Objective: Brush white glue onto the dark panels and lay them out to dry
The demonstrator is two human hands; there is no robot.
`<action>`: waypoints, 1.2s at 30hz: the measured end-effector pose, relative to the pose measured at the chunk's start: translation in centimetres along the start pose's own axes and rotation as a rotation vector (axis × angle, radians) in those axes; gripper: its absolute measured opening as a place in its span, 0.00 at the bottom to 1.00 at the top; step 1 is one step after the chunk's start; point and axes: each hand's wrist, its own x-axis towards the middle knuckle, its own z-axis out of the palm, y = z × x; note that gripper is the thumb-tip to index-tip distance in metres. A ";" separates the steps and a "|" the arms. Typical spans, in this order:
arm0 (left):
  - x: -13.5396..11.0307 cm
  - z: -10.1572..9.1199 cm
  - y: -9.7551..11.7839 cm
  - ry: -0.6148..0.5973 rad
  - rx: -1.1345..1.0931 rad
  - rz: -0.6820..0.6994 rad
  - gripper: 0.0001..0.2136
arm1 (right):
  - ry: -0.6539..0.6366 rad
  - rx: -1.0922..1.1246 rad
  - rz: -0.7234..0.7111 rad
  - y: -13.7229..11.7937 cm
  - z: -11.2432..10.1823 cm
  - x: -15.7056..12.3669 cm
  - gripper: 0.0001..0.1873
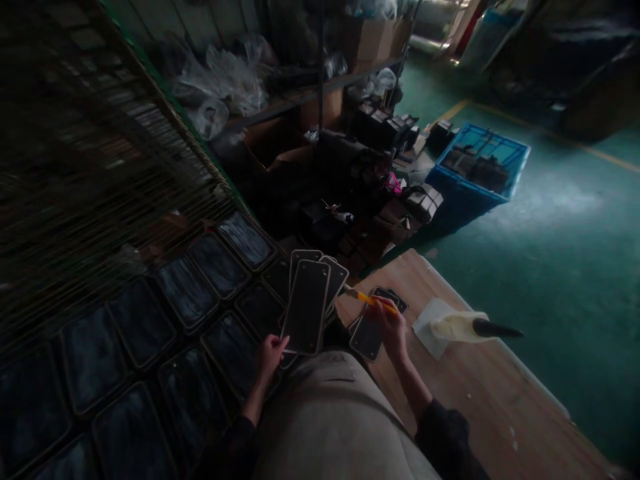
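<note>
My left hand [271, 355] is closed on the lower left edge of a dark rectangular panel [307, 307] with rounded corners, a pale rim and small holes near its ends. Several similar panels are fanned out behind it. In my right hand [393, 328] is a small yellow-handled brush [367, 298], its tip pointing left toward the fanned panels. Below that hand, more dark panels [367, 337] lie on the wooden table [450, 413]. To the right, a pale, translucent container [455, 325] with a dark handle-like part sits on a white sheet [430, 337].
Rows of larger dark panels [93, 360] with a streaky sheen lie to my left, beside a wire mesh rack [115, 153]. Ahead are a shelf with plastic bags [235, 80], an open cardboard box [277, 150] and strapped bundles [423, 200]. A blue crate [465, 193] stands on the green floor.
</note>
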 end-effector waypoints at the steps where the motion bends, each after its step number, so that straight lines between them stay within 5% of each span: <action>1: 0.1 -0.1 -0.3 -0.030 -0.052 0.000 0.18 | -0.079 -0.107 -0.066 -0.8 1.8 0.2 0.19; 6: 1.0 -0.4 -1.8 -0.217 -0.355 -0.040 0.20 | -0.269 -0.621 -0.340 -1.2 7.8 2.4 0.15; 15: 1.3 -2.2 -1.4 -0.434 -0.669 -0.176 0.19 | -0.314 -0.891 -0.480 -1.9 12.0 5.4 0.15; 27: 0.5 -1.3 -1.7 -0.423 -0.668 -0.183 0.19 | -0.397 -0.984 -0.467 -0.5 12.6 5.4 0.14; 36: 0.7 -0.8 -2.5 -0.378 -0.717 -0.166 0.20 | -0.584 -0.959 -0.315 -0.2 9.7 -3.7 0.14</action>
